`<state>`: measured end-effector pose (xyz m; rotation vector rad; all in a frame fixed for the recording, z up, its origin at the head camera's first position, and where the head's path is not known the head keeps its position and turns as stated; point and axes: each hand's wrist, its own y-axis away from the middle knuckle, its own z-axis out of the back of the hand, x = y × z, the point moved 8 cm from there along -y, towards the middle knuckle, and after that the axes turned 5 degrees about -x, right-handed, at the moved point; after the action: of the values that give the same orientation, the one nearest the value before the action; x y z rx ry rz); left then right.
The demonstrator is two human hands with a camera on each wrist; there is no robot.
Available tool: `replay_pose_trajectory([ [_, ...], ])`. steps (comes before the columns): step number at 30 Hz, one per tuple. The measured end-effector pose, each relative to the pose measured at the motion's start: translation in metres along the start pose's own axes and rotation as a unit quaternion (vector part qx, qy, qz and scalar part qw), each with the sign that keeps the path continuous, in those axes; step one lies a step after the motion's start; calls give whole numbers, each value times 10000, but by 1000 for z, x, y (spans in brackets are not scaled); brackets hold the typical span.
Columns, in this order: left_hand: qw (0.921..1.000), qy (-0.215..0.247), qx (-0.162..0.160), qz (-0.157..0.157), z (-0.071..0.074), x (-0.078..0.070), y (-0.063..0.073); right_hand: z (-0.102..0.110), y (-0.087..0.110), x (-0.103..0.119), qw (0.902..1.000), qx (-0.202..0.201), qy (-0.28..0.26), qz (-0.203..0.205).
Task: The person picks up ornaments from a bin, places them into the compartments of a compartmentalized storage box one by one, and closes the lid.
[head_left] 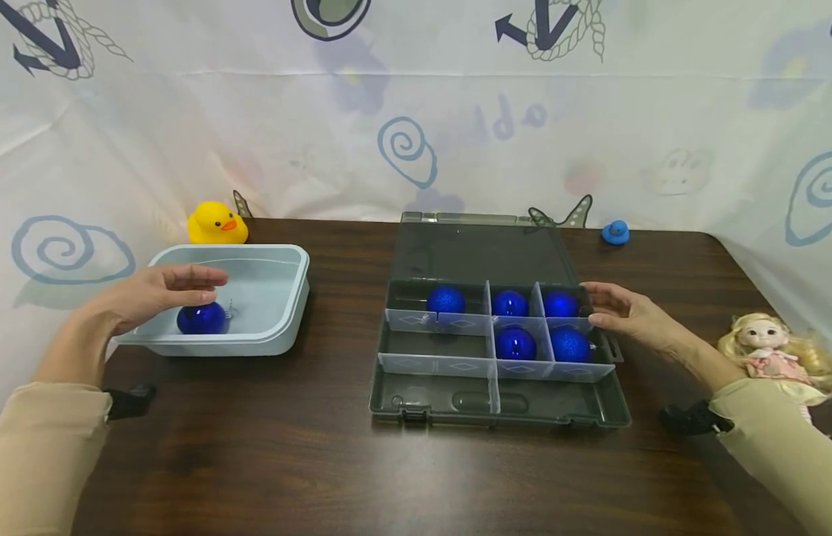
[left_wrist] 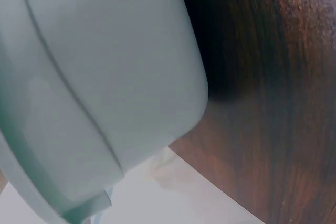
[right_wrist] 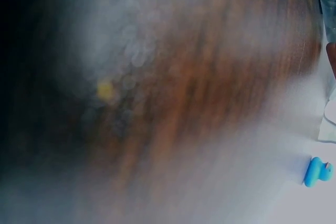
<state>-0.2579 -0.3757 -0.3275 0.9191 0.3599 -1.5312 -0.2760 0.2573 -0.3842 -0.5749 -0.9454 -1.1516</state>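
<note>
My left hand (head_left: 167,290) is over the left part of a pale blue plastic basin (head_left: 271,344). Its fingers stretch to the right, and the thumb overlaps the top of a shiny blue Christmas ball (head_left: 201,320) inside. A grey see-through compartment box (head_left: 432,383) lies with its lid (head_left: 479,249) folded back. Several blue balls (head_left: 445,300) fill separate compartments, some glittery, some shiny. At the box's right edge, my right hand (head_left: 623,313) rests with loosely bent fingers, fingertips beside the back right ball (head_left: 561,304). The left wrist view shows the basin's outer wall (left_wrist: 121,61).
Behind the basin sits a yellow rubber duck (head_left: 217,223). A small blue duck (head_left: 615,232) stands at the back right, and a blond doll (head_left: 767,357) lies beside the right forearm. A patterned white cloth (head_left: 268,134) hangs behind the dark wooden table (head_left: 288,461).
</note>
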Motion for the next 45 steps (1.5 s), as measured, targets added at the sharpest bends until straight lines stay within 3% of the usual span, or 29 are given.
replay_pose_trajectory([
  [9, 9992, -110, 134, 370, -4, 16, -3, -1, -1, -3, 10000, -17, -1, -86],
  [16, 9974, -555, 257, 371, -8, 22, -6, -1, 0, -2, 10000, -13, 9, -82],
  [22, 9931, -872, 305, 718, -7, 26, -8, -1, 2, -2, 10000, 22, -35, -25],
  [31, 9926, -750, 170, 942, -4, 27, -9, 0, 0, -4, 10000, -20, 11, -39],
  [34, 9956, -407, 107, 834, -6, 16, -8, 0, 0, -4, 10000, -25, 3, -38],
  [38, 9990, 0, -40, 439, -7, -10, -8, 0, 0, -4, 10000, -37, -36, -43],
  [42, 9993, 281, -207, -146, -11, -48, -9, -1, -1, -4, 10000, -1, -83, -6],
  [45, 9960, 603, -274, -596, -24, -84, -11, -1, -1, -3, 9999, -2, -108, 35],
])
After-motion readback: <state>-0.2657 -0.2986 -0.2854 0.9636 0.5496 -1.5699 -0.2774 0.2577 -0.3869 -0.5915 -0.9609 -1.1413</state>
